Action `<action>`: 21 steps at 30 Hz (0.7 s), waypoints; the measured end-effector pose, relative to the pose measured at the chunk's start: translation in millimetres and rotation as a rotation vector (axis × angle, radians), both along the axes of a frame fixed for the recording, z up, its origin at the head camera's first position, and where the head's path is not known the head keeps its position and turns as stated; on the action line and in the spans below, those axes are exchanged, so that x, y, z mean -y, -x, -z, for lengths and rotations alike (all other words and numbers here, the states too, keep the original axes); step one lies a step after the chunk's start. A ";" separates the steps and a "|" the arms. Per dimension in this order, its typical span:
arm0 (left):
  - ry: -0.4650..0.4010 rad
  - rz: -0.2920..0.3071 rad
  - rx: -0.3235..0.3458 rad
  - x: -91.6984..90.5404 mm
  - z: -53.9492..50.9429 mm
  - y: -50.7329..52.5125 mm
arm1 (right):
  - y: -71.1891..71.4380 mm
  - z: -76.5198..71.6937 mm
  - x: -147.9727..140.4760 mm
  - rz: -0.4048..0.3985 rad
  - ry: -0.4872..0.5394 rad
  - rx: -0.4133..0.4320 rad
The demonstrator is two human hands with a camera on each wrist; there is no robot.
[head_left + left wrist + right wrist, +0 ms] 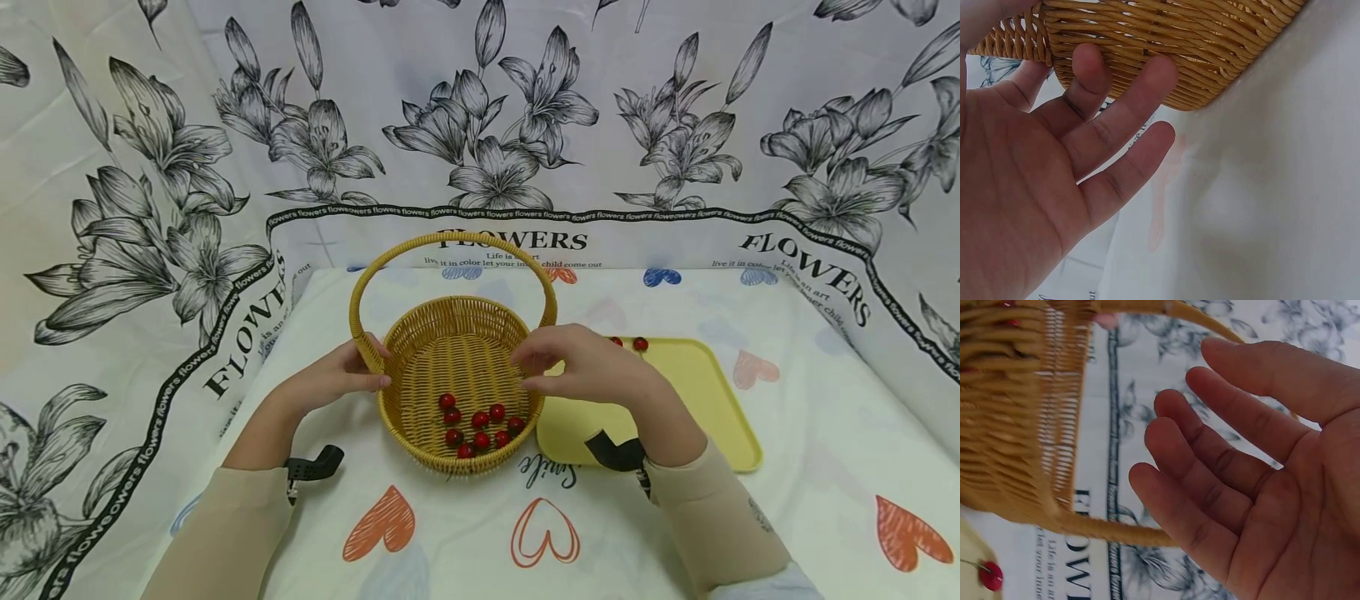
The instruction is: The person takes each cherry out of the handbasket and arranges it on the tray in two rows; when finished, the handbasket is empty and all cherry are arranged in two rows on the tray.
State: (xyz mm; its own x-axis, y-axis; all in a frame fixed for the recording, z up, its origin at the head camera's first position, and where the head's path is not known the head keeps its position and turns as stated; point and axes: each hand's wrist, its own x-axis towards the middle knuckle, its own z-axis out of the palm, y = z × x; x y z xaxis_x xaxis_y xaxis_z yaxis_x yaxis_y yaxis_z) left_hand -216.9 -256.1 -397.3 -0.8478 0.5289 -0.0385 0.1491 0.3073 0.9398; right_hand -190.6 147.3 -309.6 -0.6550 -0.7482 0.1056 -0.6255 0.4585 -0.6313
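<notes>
A flowered backdrop (450, 187) meets a heart-printed tablecloth (450, 517). The left hand (326, 382) pinches the round wicker basket (450, 462) at its handle (450, 237), glossy cherries (481, 420) inside; rightward, the right hand (596, 367), loosely curved, empty, hides part of the flat yellow tray (686, 392).

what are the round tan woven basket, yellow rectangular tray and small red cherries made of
Round tan woven basket: rattan or plastic imitation, slightly glossy, judging by its strands. Yellow rectangular tray: probably smooth plastic, from its even colour. Small red cherries: glossy, highlights showing; plastic or real, can't tell.
</notes>
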 end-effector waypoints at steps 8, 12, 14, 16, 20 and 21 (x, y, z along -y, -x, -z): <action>-0.003 -0.006 0.007 0.0 0.8 -0.3 | 6.2 35.6 37.0 -0.062 -0.171 -0.070; -0.003 -0.006 0.008 0.0 0.6 -0.6 | 5.5 50.6 51.8 -0.048 -0.292 -0.110; -0.004 -0.003 0.005 0.1 0.8 -0.5 | 4.9 56.0 56.7 -0.033 -0.346 -0.134; -0.006 0.000 0.003 0.1 0.9 0.0 | 4.3 58.9 60.8 -0.011 -0.384 -0.147; -0.008 0.006 -0.006 0.2 1.7 0.9 | 3.8 61.2 66.5 0.047 -0.456 -0.139; -0.009 0.003 -0.005 0.1 1.9 0.9 | 3.8 61.2 67.8 0.059 -0.473 -0.136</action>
